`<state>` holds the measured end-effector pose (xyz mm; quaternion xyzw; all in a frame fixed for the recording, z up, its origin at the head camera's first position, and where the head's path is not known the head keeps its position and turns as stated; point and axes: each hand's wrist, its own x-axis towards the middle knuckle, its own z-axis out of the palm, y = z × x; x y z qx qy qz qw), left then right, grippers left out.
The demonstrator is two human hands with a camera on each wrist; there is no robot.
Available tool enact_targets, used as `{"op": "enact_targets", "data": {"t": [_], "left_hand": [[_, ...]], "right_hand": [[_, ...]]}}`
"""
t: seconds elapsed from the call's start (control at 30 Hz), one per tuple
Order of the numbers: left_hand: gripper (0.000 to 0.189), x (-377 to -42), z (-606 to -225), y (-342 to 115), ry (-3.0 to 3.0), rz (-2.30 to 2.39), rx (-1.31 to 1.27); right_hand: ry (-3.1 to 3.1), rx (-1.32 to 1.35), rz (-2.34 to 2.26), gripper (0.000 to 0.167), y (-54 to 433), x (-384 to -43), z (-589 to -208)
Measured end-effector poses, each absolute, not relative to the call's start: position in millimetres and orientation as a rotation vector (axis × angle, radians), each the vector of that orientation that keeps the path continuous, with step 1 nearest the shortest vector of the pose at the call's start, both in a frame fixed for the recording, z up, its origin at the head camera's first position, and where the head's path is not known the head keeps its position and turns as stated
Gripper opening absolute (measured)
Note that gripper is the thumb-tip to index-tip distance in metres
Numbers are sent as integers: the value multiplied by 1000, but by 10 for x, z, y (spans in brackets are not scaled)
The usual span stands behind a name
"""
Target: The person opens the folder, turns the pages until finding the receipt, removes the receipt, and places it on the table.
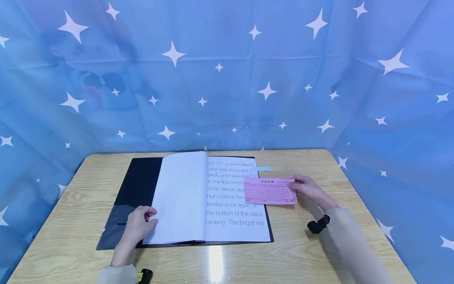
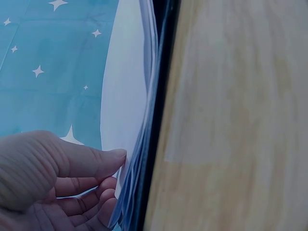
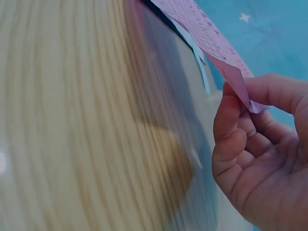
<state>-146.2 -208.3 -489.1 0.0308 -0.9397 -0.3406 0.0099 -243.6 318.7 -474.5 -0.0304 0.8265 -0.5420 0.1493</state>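
A black folder [image 1: 143, 177] lies open on the table, its left white page [image 1: 181, 197] blank and its right page [image 1: 230, 232] printed with large English text. My left hand [image 1: 137, 225] is at the left page's outer edge; the left wrist view shows its thumb and fingers pinching the sheet edge [image 2: 126, 110]. Between thumb and fingers, my right hand [image 1: 312, 191] holds a pink printed slip [image 1: 270, 192] by its right end. That slip hangs over the right page's outer edge and covers some text. In the right wrist view, the pinched corner of the slip [image 3: 211, 43] is bent.
A light blue tab [image 1: 264, 169] sticks out from the right page's upper edge. The wooden table [image 1: 291, 256] extends on both sides of the folder. Behind and beside it hangs a blue curtain [image 1: 227, 98] with white stars.
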Motion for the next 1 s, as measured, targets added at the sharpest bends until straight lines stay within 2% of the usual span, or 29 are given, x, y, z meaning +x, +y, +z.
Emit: {"op": "enact_targets", "data": {"t": [0.77,1.0], "left_hand": [[15,-1449,-4898,-2082,-2926,-1062,76],[15,-1452,-4903,-2079,-2924,-1056,80]], "right_hand": [[2483,14,-1412,32,3777,-2319,-4788],[2539,-36,-1369,32,3846,-2341,-4781]]}}
